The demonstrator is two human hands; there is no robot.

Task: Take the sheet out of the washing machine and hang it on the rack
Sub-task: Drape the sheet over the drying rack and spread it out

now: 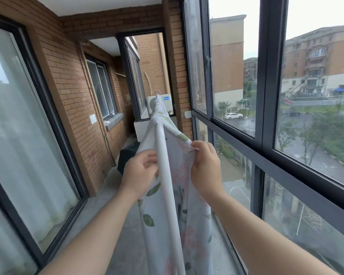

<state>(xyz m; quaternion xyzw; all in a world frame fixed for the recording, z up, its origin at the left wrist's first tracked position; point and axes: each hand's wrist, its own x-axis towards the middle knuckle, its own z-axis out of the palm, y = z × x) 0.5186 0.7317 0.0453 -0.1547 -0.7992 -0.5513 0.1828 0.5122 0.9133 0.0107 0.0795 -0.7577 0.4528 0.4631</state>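
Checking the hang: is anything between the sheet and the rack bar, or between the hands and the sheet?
Nothing visible. The sheet lies over the rack bar, and the left hand and right hand pinch it directly.

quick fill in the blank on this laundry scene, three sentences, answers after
1. The sheet is draped over a ___ rack bar.
2. Its print shows green ___.
3. The wall to the left of the left hand is built of ___.

Missing words: white; leaves; brick.
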